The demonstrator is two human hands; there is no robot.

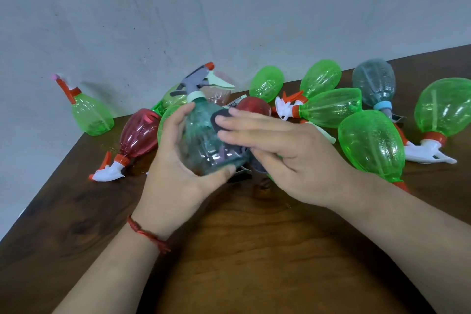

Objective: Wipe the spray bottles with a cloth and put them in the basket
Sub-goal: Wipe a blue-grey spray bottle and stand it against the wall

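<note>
Head view, looking down. At the centre, over the dark wooden table [242, 250]: a clear teal spray bottle [201, 132], tilted, grey trigger head and orange nozzle pointing up and away toward the wall [178, 7]. Around its left side, the left hand [178, 160], fingers and thumb curled about the body, gripping it; a red thread bracelet [145, 233] on that wrist. Against its right side, the right hand [288, 155], fingers stretched out flat and together, pressing a dark cloth [221, 120] to the plastic; more of the cloth hanging beneath the palm, by the bottle's base. Motion blur over both hands and the bottle.

Left of the teal spray bottle, lying on the table: a red bottle [140, 132] with white trigger and orange collar, trigger end toward the near edge. Farther left, upright close to the wall: a lone green bottle [91, 115] with an orange head. Directly behind the teal spray bottle: a heap of green bottles [173, 99], a pale pink bottle [219, 94], and a second red bottle [252, 106] just past the right fingertips. Right of the teal spray bottle: several green bottles on their sides [331, 107], white triggers, orange collars; the nearest green bottle [372, 145] partly hidden behind the right wrist. Farther right and back: a grey bottle [374, 84] with a light blue collar, base toward the wall.
</note>
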